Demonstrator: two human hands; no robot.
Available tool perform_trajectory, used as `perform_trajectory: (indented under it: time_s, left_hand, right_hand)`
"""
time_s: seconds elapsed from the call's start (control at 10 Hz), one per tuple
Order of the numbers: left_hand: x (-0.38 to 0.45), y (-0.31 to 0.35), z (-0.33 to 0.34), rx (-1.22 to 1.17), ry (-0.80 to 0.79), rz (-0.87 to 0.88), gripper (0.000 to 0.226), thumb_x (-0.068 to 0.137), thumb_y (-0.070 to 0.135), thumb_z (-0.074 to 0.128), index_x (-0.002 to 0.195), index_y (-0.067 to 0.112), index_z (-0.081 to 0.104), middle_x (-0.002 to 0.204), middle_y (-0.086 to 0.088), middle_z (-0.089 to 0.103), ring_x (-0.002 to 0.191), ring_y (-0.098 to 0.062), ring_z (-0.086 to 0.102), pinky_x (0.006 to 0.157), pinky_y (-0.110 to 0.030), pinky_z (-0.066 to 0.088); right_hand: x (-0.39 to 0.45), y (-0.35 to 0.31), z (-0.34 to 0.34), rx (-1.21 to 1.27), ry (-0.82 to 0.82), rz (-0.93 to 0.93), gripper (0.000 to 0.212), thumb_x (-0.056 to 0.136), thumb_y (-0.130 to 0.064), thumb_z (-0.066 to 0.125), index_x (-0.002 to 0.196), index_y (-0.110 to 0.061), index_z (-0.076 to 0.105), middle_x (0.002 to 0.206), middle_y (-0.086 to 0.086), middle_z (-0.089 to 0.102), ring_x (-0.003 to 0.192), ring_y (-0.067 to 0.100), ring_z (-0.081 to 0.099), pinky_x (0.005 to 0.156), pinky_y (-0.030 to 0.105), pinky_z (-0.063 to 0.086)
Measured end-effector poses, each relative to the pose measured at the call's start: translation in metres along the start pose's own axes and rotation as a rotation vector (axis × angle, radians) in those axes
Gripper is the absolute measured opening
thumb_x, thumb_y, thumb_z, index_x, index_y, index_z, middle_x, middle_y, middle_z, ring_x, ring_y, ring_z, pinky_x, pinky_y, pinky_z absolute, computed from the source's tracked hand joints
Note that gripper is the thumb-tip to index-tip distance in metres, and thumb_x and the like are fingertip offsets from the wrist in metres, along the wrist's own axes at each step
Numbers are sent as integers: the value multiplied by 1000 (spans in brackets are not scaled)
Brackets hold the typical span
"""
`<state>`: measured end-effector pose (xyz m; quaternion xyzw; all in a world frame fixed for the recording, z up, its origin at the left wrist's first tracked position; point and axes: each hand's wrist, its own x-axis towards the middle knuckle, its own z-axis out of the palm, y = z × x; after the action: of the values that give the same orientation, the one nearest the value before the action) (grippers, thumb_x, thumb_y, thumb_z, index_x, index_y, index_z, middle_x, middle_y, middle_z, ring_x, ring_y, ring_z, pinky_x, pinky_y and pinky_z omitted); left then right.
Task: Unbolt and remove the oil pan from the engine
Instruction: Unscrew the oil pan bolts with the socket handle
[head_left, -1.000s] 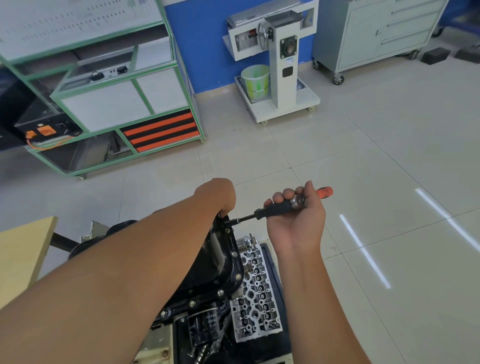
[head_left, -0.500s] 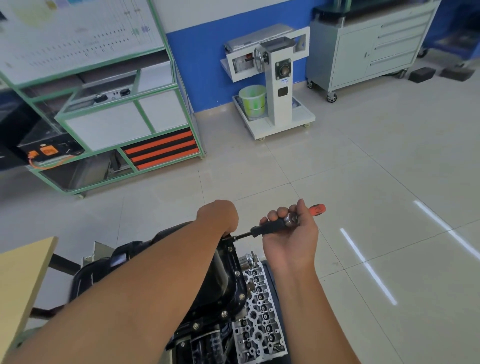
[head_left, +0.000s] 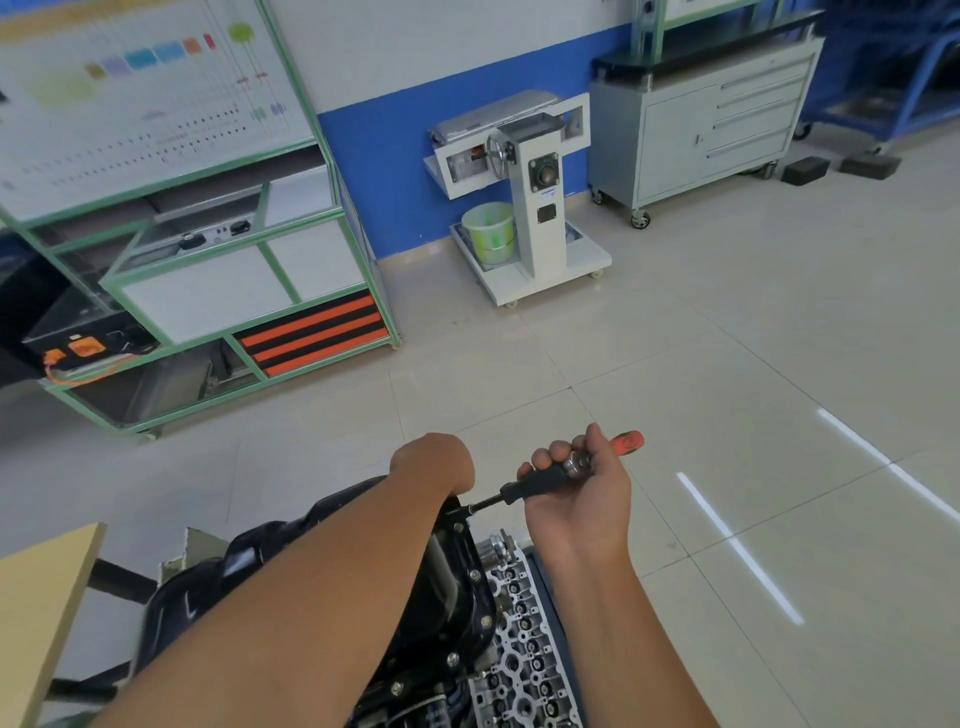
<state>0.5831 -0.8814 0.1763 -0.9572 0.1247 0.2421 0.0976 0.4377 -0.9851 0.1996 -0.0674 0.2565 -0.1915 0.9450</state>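
We see one tiled floor (head_left: 727, 338) running across the whole room. On it stands one green-framed rack (head_left: 218, 249) at the left, with one chart board on top and three orange stripes on its lower panel. One grey drawer cabinet (head_left: 711, 124) on castors stands at the right by the blue wall, with four drawer fronts showing. Between them is one white stand (head_left: 540, 208) on a wheeled base, and one pale green bucket (head_left: 488, 231) sits on that base, just beside the column. One corner of a wooden tabletop (head_left: 36, 597) shows at the lower left.

At the bottom is the one engine (head_left: 405, 696), and the one black oil pan (head_left: 441, 587) sits on top of it, with about five bolt heads showing along its right flange. Just to the right of the pan lies one silver cylinder head (head_left: 524, 654), full of round openings.

We have two bare forearms in view. Our left hand (head_left: 434, 462) has its grip curled down over the far edge of the pan, where the tool's tip meets it; what the fingers enclose we cannot tell. Our right hand (head_left: 576, 493) has its grip wrapped round the one ratchet wrench (head_left: 550, 475), whose orange end sticks out past the thumb.
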Motion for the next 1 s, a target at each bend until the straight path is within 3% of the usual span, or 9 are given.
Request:
perform_trajectory:
  time_s: [0.1, 0.2, 0.4, 0.6, 0.7, 0.8, 0.9, 1.0]
  left_hand:
    - [1, 1, 0, 2, 27, -3, 17, 73, -3, 56, 73, 14, 58, 81, -4, 57, 63, -20, 55, 53, -28, 45]
    - [1, 2, 0, 24, 13, 3, 23, 71, -8, 58, 78, 14, 61, 94, -10, 65, 69, -21, 61, 54, -29, 46]
    - [4, 0, -1, 23, -48, -21, 16, 75, -1, 54, 73, 12, 61, 81, -5, 60, 63, -21, 57, 52, -29, 44]
    - [13, -2, -6, 55, -120, -6, 12, 77, 4, 63, 68, 12, 66, 80, -6, 66, 69, -23, 63, 61, -34, 51]
    - [13, -2, -7, 60, -138, 13, 9, 68, 4, 68, 63, 11, 63, 73, -4, 62, 64, -22, 61, 63, -31, 51]
    - [13, -2, -4, 25, -53, 1, 21, 76, 9, 75, 66, 15, 56, 71, -3, 55, 80, -27, 69, 64, -36, 50]
    - [13, 0, -2, 33, -51, -23, 20, 75, -3, 73, 71, 11, 58, 78, -7, 58, 72, -27, 64, 54, -35, 46]
    - [14, 0, -2, 21, -122, -21, 11, 79, 0, 65, 74, 10, 65, 80, -7, 65, 69, -24, 63, 56, -35, 46]
  right_hand:
    - [2, -2, -1, -18, 6, -9, 30, 101, -30, 57, 74, -19, 50, 64, 1, 50, 53, 20, 49, 68, 37, 38]
    - [5, -4, -1, -18, 11, -7, 30, 101, -30, 57, 74, -19, 50, 64, 1, 50, 53, 20, 49, 68, 37, 37]
    - [7, -3, 2, -16, 6, 14, 30, 100, -30, 58, 74, -19, 50, 64, 1, 51, 54, 20, 49, 67, 36, 38]
    - [10, -3, 2, -26, 6, 26, 30, 101, -30, 57, 73, -19, 50, 63, 1, 50, 53, 19, 49, 66, 36, 38]
    - [12, -4, 2, -33, 8, 28, 31, 101, -30, 56, 73, -19, 49, 63, 1, 50, 54, 20, 49, 67, 36, 37]
    - [16, -5, 1, -31, 10, 29, 31, 101, -30, 56, 73, -19, 49, 64, 0, 51, 54, 19, 50, 67, 35, 37]
    - [20, -4, 2, -24, 13, 38, 31, 100, -30, 56, 72, -19, 49, 64, 0, 50, 54, 19, 49, 67, 35, 37]
    - [23, -2, 2, -21, 12, 47, 32, 100, -30, 57, 70, -19, 50, 64, 0, 51, 54, 20, 50, 67, 35, 37]
